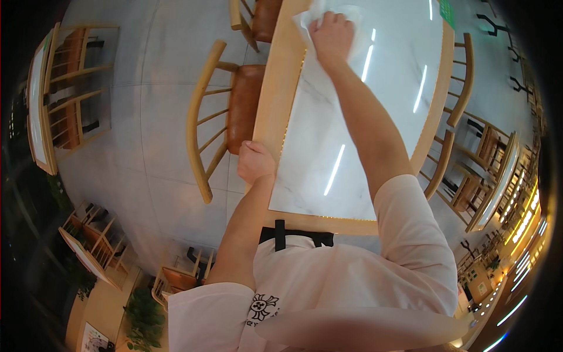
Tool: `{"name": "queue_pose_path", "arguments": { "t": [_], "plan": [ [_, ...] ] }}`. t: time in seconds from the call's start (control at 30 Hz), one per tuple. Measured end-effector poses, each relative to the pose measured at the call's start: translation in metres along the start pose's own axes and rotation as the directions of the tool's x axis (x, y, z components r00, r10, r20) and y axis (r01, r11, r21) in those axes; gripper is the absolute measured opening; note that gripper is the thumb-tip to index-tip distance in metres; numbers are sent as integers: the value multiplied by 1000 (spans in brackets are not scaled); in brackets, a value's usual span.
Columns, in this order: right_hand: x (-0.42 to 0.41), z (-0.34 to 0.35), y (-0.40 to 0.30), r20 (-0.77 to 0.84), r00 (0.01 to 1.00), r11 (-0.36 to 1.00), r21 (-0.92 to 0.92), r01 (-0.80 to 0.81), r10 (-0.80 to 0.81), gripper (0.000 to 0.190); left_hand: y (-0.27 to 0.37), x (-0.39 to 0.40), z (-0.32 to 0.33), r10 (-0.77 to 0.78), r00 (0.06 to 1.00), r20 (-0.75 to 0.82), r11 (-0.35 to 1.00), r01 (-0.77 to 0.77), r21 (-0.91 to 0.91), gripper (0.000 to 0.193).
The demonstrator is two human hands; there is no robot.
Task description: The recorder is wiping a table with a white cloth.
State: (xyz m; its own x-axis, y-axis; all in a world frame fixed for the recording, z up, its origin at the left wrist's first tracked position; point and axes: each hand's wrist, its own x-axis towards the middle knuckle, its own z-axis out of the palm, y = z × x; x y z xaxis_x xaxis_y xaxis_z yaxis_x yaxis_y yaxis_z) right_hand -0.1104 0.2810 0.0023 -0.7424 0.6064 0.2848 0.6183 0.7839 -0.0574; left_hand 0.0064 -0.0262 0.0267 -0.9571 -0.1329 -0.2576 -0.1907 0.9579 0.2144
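My right hand [333,37] is at the far part of a marble-patterned tabletop [325,145] with a light wood border. Its fingers are curled on a thin white cloth or wipe [316,15], which spreads flat around the hand on the stone and wood. My left hand [256,163] forms a fist at the table's left wooden edge [275,101]. No object shows in that fist, and its underside is hidden. Close beyond it stands a wooden chair with a brown seat [247,103], partly under the table.
A second chair [266,20] stands farther along the left side. Chair backs [462,79] line the right side. A green card or sign [447,13] is at the far right table corner. Other tables [42,105] with chairs stand around, and a leafy plant [144,317] is at lower left.
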Motion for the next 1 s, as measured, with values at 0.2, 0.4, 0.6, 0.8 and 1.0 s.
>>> {"name": "queue_pose_path", "arguments": {
  "t": [0.2,0.4,0.6,0.8,1.0],
  "plan": [
    [-110,-41,-25,180,971,964,242,111,-157,18,-1,2,5,6,1000,-6,1000,-6,6,46],
    [-267,-96,-9,215,951,896,430,113,-223,26,1,5,8,-26,999,19,996,25,81,50],
    [-409,-148,25,194,981,913,399,-82,3,30,5,4,-1,-35,997,74,998,31,61,53],
    [-415,-153,35,215,974,919,367,-143,66,28,7,1,-4,-33,999,32,997,30,66,51],
    [-288,-112,27,128,975,928,306,-214,182,18,8,2,-5,-58,993,98,998,55,35,49]
  ]
}}
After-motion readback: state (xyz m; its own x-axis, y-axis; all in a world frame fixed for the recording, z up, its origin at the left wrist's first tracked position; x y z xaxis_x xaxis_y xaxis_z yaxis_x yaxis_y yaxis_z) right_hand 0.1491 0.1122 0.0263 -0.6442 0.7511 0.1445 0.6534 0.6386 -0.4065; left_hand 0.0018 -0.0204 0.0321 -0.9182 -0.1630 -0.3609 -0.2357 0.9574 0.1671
